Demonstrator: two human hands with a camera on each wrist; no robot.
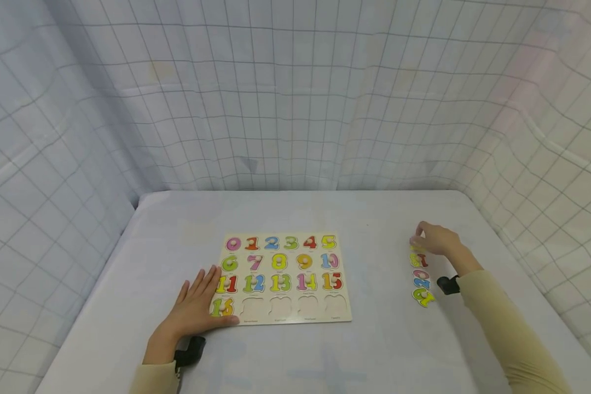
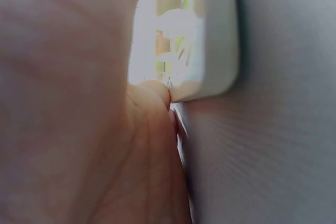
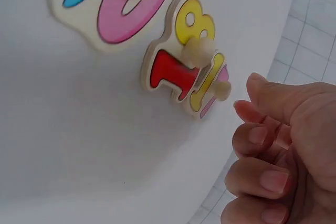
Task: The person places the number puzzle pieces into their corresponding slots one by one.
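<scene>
My left hand (image 1: 193,308) lies flat on the left edge of the wooden number puzzle board (image 1: 295,318), thumb along its lower corner and fingers spread up the side. Number pieces 0 to 16 sit in the board; the bottom row's other recesses show bare wood. On the right, my right hand (image 1: 435,239) hovers by the far end of a column of knobbed pieces. Its fingers are loosely bent, apart from the 17 piece (image 3: 206,90) in the right wrist view. Nearer lie the 18 piece (image 3: 170,72), the 20 piece (image 3: 118,22) and a yellow-green piece (image 1: 423,297).
A white cloth covers the table (image 1: 374,339). White grid-patterned curtains (image 1: 295,109) hang behind it and on both sides. Each wrist wears a black camera (image 1: 448,285). The left wrist view is mostly filled by the palm and the board's rounded corner (image 2: 220,40).
</scene>
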